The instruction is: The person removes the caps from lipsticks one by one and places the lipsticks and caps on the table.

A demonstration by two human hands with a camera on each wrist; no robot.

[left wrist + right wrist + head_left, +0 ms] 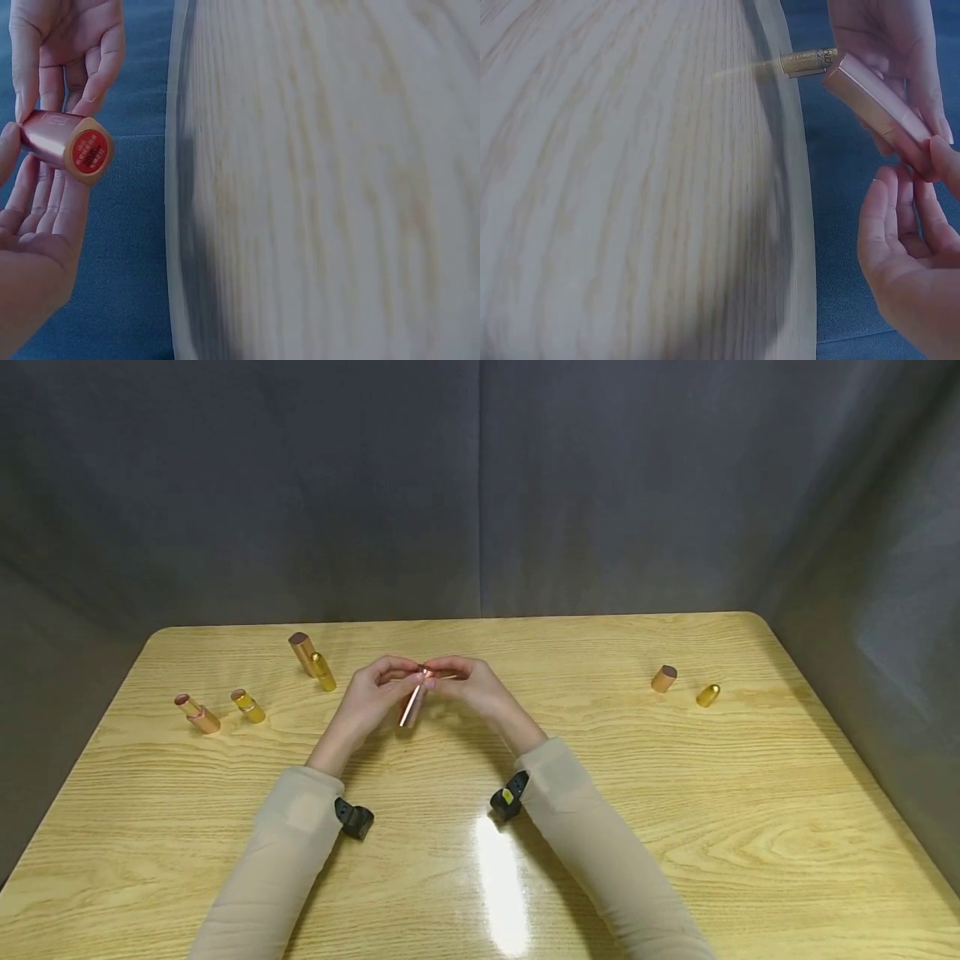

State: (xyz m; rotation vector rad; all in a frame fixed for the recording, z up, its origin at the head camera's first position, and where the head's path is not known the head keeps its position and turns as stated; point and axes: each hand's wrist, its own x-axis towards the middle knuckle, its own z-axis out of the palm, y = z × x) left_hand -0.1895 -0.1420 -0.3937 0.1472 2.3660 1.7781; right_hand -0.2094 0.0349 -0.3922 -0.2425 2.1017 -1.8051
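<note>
Your left hand (382, 685) and right hand (468, 685) pinch one end of a rose-gold, shiny, straight-sided lipstick tube (411, 706) between thumbs and fingertips. Both grips sit at that one end, presumably so that one hand steadies while the other works there. The remaining fingers are bent; in the wrist views, yours lie behind or below the tube, not wrapped along it.

At left on the pale wood-grain table (675, 827) stand an uncapped rose-copper lipstick base (198, 714) and an uncapped gold lipstick base (248, 706); beyond them, a tall copper tube (302, 653) stands just beside a slim gold tube (323, 672). At far right are a short copper cap-like piece (663, 678) and a small gold round-topped piece (708, 695). The split looks like deliberate sorting.

Relative to your fingers, the held tube projects near and slightly left, its red-labelled end (91, 152) free; it appears raised off the table.
</note>
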